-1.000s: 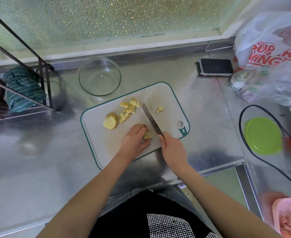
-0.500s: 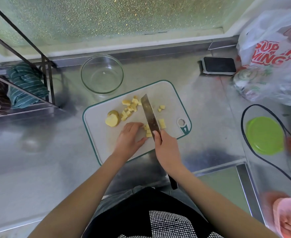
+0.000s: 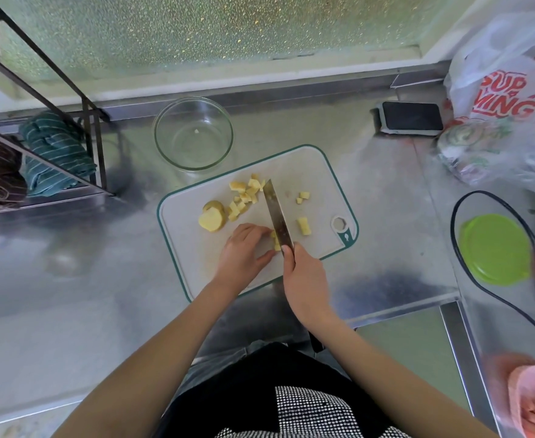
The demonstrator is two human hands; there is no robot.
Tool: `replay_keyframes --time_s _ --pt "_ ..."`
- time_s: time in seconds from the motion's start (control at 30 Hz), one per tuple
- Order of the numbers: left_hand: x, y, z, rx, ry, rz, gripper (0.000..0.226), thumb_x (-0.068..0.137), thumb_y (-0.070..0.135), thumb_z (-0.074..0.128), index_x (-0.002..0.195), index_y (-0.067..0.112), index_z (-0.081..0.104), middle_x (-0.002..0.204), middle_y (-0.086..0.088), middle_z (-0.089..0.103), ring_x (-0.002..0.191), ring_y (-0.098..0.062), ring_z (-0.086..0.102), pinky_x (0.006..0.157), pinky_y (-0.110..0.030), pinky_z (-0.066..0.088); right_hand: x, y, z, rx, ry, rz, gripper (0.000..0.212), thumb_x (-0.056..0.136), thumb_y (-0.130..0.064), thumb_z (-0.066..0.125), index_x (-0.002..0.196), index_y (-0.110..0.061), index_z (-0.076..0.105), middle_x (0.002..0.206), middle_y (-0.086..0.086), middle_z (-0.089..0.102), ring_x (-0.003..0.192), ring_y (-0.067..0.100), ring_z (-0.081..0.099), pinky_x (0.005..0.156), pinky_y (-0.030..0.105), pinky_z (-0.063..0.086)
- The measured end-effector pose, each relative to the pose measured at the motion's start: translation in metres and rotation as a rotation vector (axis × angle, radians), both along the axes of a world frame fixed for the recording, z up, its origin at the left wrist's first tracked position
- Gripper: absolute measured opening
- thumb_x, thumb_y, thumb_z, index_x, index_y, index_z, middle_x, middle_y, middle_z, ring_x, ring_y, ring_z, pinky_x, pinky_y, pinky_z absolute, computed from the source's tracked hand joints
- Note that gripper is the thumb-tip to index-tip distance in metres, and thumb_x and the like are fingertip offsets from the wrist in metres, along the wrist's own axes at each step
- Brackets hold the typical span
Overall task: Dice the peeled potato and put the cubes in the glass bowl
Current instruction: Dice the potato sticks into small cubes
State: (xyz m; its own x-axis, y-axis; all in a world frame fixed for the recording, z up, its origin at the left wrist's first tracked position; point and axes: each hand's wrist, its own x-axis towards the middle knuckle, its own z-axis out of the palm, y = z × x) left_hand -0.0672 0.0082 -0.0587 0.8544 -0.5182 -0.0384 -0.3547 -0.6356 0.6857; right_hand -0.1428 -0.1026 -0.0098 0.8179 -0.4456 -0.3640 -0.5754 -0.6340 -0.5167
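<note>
Right now the dicing happens on the cutting board (image 3: pixel 316 172), which sits on the steel tabletop (image 3: pixel 70 311). The right hand (image 3: pixel 304 279) is clenched round the handle of the knife (image 3: pixel 277 216), whose blade lies across the middle of the board with its tip toward the far edge. The left hand (image 3: pixel 244 251), fingers curled, pins a small potato strip (image 3: pixel 276 243) against the blade near the board's front edge.

A heap of cubes (image 3: pixel 244 194) lies left of the blade toward the far side, with an uncut potato chunk (image 3: pixel 212 218) further left. A few stray cubes (image 3: pixel 303 225) lie right of the blade. The glass bowl (image 3: pixel 193 134) stands just beyond the board's far left corner and looks almost empty, holding perhaps one small bit.

Raw potato is, I judge, firm and stiff but wet and starchy on cut faces, so the pieces are likely slippery and may cling to the blade. The strip is best held from above with tucked fingertips. The cubes are light and are better scooped together than pinched singly. The bowl is probably heavy for its size and breakable, best held by the rim or wall.

Beyond the board's right end, a white plastic bag (image 3: pixel 513 90) carries red letters, partly creased, reading something like "SUPER" and "MING". No other writing is legible.
</note>
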Motion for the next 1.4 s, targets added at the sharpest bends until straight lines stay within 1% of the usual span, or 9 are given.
replay_keyframes --time_s 0.57,0.7,0.8,0.9,1.03,1.17,1.27,1.33,1.4 --pt "-0.001 0.000 -0.004 0.015 0.029 -0.015 0.034 0.075 0.020 0.075 0.103 0.006 0.063 0.099 -0.008 0.065 0.098 -0.026 0.057 0.086 -0.034 0.046 0.005 0.002 -0.005 -0.071 0.124 0.081 0.037 0.102 -0.038 0.025 0.104 -0.013 0.052 0.094 0.013 0.065 0.089 0.034 0.059 0.075 0.041 0.045" --pt "0.000 -0.001 -0.006 0.006 -0.002 -0.004 0.034 0.076 0.023 0.073 0.104 0.007 0.062 0.100 -0.007 0.065 0.098 -0.024 0.056 0.087 -0.031 0.044 0.003 -0.002 -0.013 -0.049 0.088 0.058 0.037 0.101 -0.040 0.029 0.098 -0.012 0.054 0.089 0.013 0.065 0.084 0.033 0.060 0.075 0.044 0.048" --pt "-0.001 -0.005 -0.008 0.003 -0.015 -0.001 0.035 0.077 0.026 0.072 0.106 0.009 0.061 0.101 -0.004 0.063 0.098 -0.021 0.054 0.090 -0.028 0.041 0.004 -0.015 -0.017 0.069 0.029 0.022 0.033 0.100 -0.037 0.038 0.089 -0.011 0.055 0.082 0.012 0.065 0.078 0.032 0.061 0.070 0.038 0.047" --pt "0.001 -0.008 -0.009 -0.003 -0.019 0.019 0.027 0.077 0.023 0.070 0.100 0.010 0.063 0.095 -0.003 0.063 0.094 -0.022 0.057 0.086 -0.036 0.047 0.008 -0.032 -0.014 0.166 0.044 0.041 0.028 0.099 -0.034 0.043 0.081 -0.014 0.051 0.076 0.010 0.063 0.077 0.029 0.062 0.065 0.031 0.040" --pt "0.006 -0.006 -0.009 -0.009 -0.027 0.022 0.026 0.080 0.029 0.059 0.095 0.009 0.065 0.089 -0.004 0.064 0.089 -0.023 0.058 0.083 -0.033 0.047 0.011 -0.041 -0.011 0.148 0.043 0.097 0.029 0.099 -0.032 0.044 0.074 -0.017 0.044 0.071 0.013 0.060 0.069 0.025 0.056 0.062 0.028 0.032" --pt "0.010 -0.008 -0.004 -0.068 0.064 0.215 0.018 0.081 0.012 0.066 0.098 0.006 0.064 0.096 -0.007 0.062 0.095 -0.025 0.055 0.085 -0.019 0.035 0.013 -0.042 0.000 0.343 0.046 -0.048 0.036 0.098 -0.033 0.045 0.067 -0.015 0.039 0.053 0.003 0.043 0.040 0.019 0.047 0.044 0.026 0.037" --pt "0.007 -0.015 0.022 -0.230 0.188 0.444 0.021 0.085 0.011 0.062 0.105 0.012 0.061 0.104 -0.001 0.057 0.096 -0.014 0.051 0.084 -0.018 0.039 0.017 -0.040 0.013 0.630 0.060 -0.204 0.032 0.098 -0.034 0.046 0.073 -0.015 0.041 0.046 0.003 0.037 0.032 0.018 0.036 0.037 0.026 0.034" --pt "0.010 -0.024 0.044 -0.407 0.358 0.656 0.021 0.088 0.017 0.059 0.109 0.015 0.058 0.105 0.004 0.057 0.095 -0.008 0.054 0.079 -0.013 0.043 0.022 -0.040 0.023 0.865 0.068 -0.287 0.028 0.098 -0.035 0.046 0.083 -0.011 0.044 0.047 0.004 0.035 0.033 0.016 0.032 0.035 0.024 0.034" --pt "0.018 -0.033 0.060 -0.621 0.673 0.779 0.027 0.090 0.029 0.056 0.113 0.014 0.057 0.107 0.003 0.061 0.100 -0.011 0.057 0.082 -0.013 0.045 0.026 -0.041 0.029 1.031 0.097 -0.319 0.028 0.098 -0.038 0.046 0.090 -0.011 0.046 0.050 0.005 0.034 0.034 0.014 0.030 0.034 0.021 0.032"
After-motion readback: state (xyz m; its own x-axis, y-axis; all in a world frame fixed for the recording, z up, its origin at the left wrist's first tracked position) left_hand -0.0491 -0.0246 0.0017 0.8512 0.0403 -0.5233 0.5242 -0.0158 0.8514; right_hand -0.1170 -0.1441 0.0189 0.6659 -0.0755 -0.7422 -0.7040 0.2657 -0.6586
